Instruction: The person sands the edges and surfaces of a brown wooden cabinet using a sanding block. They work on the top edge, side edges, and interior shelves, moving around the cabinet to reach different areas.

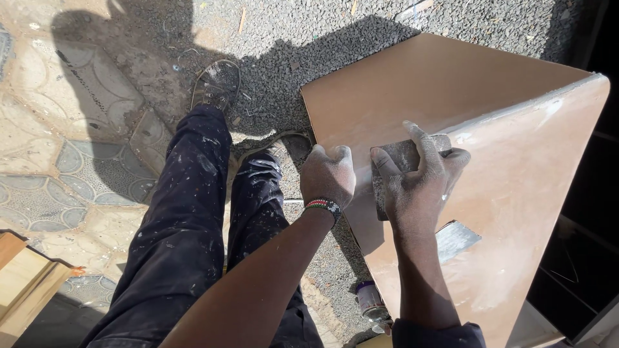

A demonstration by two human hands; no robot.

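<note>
A: What are the hands on?

B: A big brown board box (pixel 451 96), tipped on an edge over the gravel (pixel 309 51). The right hand (pixel 419 187) presses a grey sanding block (pixel 403 158) against the box's near edge, fingers spread over the block and closed on it. Most of the block is under the hand, so its full shape is hard to make out.

A: And the left?

B: The left hand (pixel 327 175) sits curled at the box's near corner, just beside the right. The fingers are bent in, but from behind I cannot tell whether they actually clamp the edge or only rest there. A beaded wristband (pixel 324 205) circles that wrist.

A: Anything else half hidden?

B: A grey sheet (pixel 454 238) pokes out from behind the right forearm, lying on the dusty face of the box — possibly sandpaper, though that is unclear. Below it a small can (pixel 371 299) stands on the ground, partly covered by the box. The person's dark, paint-flecked trousers (pixel 187 219) run up to a sandal (pixel 218 84); the other foot is mostly in shadow. At the lower left a pale wooden piece (pixel 22 274) is cut off by the frame.
</note>
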